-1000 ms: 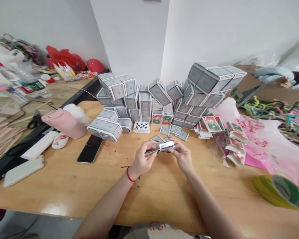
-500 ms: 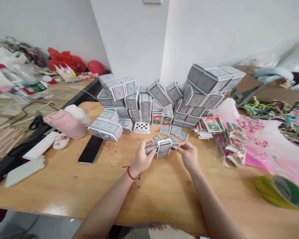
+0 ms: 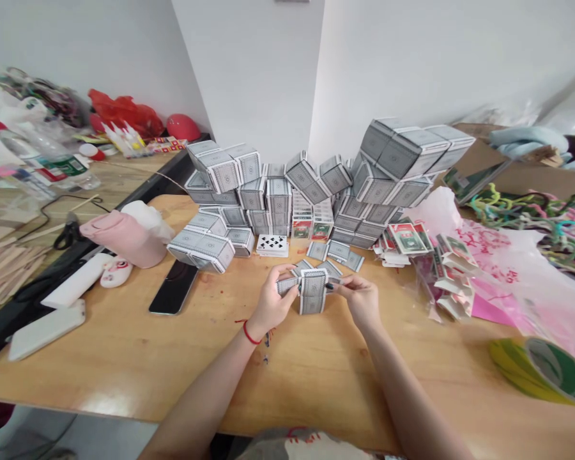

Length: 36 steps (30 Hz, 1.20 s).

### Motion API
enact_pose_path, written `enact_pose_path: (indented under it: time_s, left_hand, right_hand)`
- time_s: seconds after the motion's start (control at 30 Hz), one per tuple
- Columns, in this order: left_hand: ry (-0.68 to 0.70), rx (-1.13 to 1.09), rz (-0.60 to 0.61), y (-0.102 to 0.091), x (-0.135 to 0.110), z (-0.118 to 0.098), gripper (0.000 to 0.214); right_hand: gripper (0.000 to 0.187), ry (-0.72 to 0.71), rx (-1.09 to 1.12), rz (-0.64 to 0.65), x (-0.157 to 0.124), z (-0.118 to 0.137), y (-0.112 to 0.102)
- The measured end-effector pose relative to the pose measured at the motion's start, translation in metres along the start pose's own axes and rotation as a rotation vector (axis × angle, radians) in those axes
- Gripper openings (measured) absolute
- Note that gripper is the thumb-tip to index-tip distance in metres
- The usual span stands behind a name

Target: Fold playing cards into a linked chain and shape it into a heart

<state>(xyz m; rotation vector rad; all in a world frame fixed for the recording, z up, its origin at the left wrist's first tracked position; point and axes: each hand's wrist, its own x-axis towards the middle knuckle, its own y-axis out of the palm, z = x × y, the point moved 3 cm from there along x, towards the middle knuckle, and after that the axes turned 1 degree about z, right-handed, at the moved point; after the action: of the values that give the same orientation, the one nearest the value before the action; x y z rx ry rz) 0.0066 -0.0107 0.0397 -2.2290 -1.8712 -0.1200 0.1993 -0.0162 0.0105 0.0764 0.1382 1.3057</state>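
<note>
Head view: A grey-and-white patterned piece of folded playing cards (image 3: 313, 294) is held over the middle of the light-brown wooden counter (image 3: 311, 383), with its central panel upright and a flap at each side. Whether its lower edge touches the counter cannot be determined.

The left hand (image 3: 274, 301), with a thin red cord bracelet (image 3: 252, 333) at its wrist, has its grip pinched on the left flap, thumb on the near side. The right hand (image 3: 361, 301) has its grip pinched on the right flap between thumb and fingertips.

Just beyond the hands lie several loose grey patterned cards (image 3: 339, 250). To the left of these is a white face-up stack of playing cards with black spades (image 3: 272, 244). Behind stand a left stack of grey card-covered blocks (image 3: 225, 174) and a taller right stack of grey card-covered blocks (image 3: 414, 153). Red and green card boxes (image 3: 301, 229) stand between the two stacks.

On the left side of the counter lie a flat black smartphone (image 3: 174, 291) and a pink rounded cylindrical object (image 3: 127, 236). At the right edge lies a yellow-and-green roll of tape (image 3: 510, 370).
</note>
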Motion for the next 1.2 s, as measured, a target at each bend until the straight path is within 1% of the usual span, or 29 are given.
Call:
enact_pose_path:
  time_s: [0.07,0.13,0.2,0.23,0.3,0.37,0.53,0.87,1.0,1.1,1.13,1.2]
  left_hand:
    - [-0.031,-0.009,-0.007,-0.001,0.001,0.001,0.034]
    - [-0.052,-0.017,-0.013,-0.002,0.002,0.003,0.036]
    - [-0.045,-0.005,-0.028,-0.003,0.004,0.003,0.037]
    - [-0.032,0.009,-0.041,-0.004,0.004,0.004,0.037]
    - [-0.016,0.032,-0.046,-0.005,0.005,0.005,0.037]
    - [-0.026,0.031,-0.024,-0.004,0.006,0.008,0.037]
    - [-0.099,-0.038,0.031,0.0,0.004,0.015,0.037]
    - [-0.158,-0.096,0.041,0.002,0.004,0.017,0.037]
    - [-0.125,-0.063,0.036,0.003,0.005,0.013,0.033]
    - [-0.113,-0.037,0.082,0.005,0.005,0.01,0.033]
    - [-0.111,-0.014,0.074,0.006,0.004,0.01,0.034]
    - [-0.111,0.062,0.006,0.005,0.004,0.01,0.036]
  right_hand:
    - [0.011,-0.006,-0.026,0.026,0.0,0.002,0.001]
    - [0.013,0.002,-0.023,0.103,0.001,0.005,0.002]
    - [0.016,0.03,-0.004,0.162,0.001,0.007,0.002]
    - [0.016,0.046,0.008,0.17,0.002,0.007,0.001]
    - [0.016,0.074,0.029,0.146,0.002,0.006,-0.001]
    - [0.016,0.091,0.046,0.103,0.003,0.004,-0.002]
    - [0.016,0.102,0.027,0.064,0.003,-0.003,-0.004]
    - [0.015,0.071,-0.008,0.045,0.003,-0.006,-0.001]
    - [0.012,0.019,-0.089,-0.004,0.004,-0.009,-0.002]
    - [0.01,-0.01,-0.133,-0.027,0.005,-0.01,-0.002]
    - [0.01,-0.012,-0.136,-0.026,0.005,-0.011,-0.002]
    - [0.01,-0.005,-0.125,-0.017,0.004,-0.012,-0.001]
